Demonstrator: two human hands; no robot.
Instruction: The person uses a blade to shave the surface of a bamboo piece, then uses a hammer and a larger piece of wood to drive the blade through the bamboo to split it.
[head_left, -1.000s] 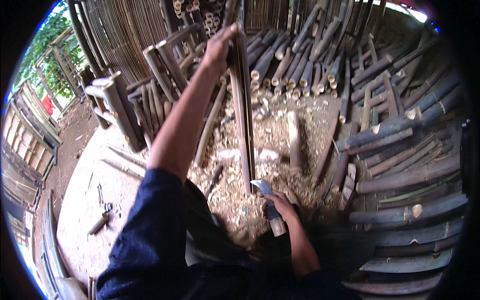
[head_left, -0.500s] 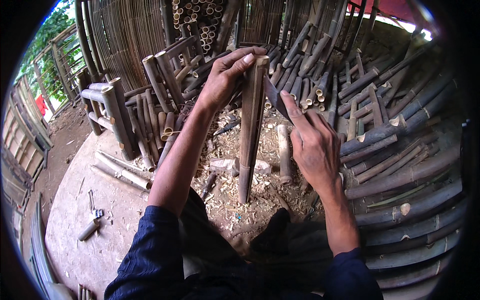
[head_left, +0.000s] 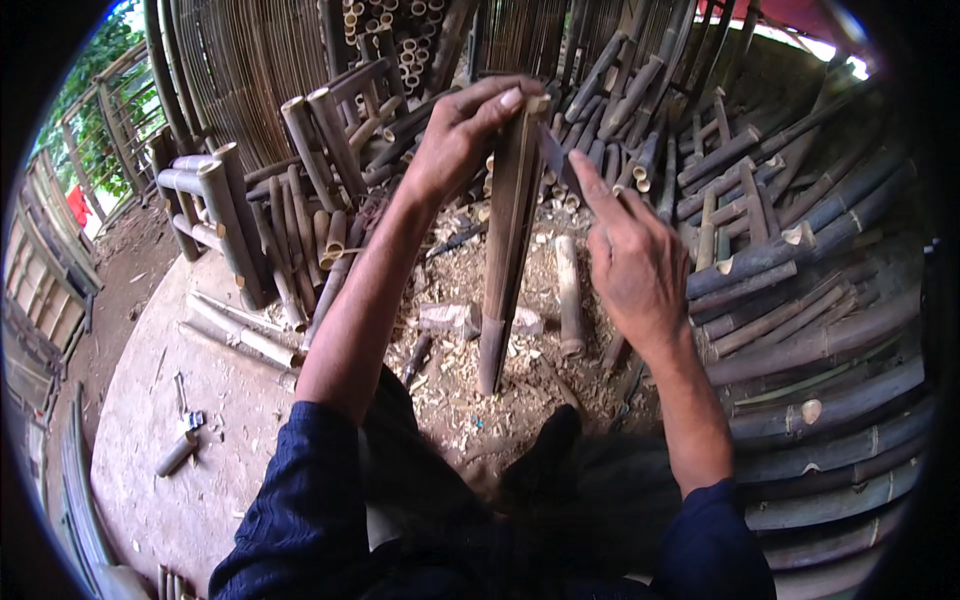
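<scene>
Near the middle, a dark bamboo length (head_left: 507,230) stands upright with its foot among the shavings; long splits run down it. My left hand (head_left: 462,140) is closed around its top end, thumb and fingers over the rim. My right hand (head_left: 638,265) grips a knife (head_left: 553,155), its index finger stretched along the back of the blade; the handle is hidden in the fist. The blade's tip is right beside the bamboo's upper edge; I cannot tell if they touch. Behind the bamboo's lower part lies a pale chopped wood block (head_left: 450,318).
A short bamboo tube (head_left: 569,300) lies right of the block. Wood shavings (head_left: 460,400) cover the ground. At left stands a bamboo frame (head_left: 222,220); a small lighter-like cylinder (head_left: 177,453) lies on the pale slab (head_left: 140,400). Bamboo poles (head_left: 820,420) are stacked at right.
The top of the bamboo, with my left hand on it, has shifted slightly right and up. My right hand and the knife have moved a little to the right.
</scene>
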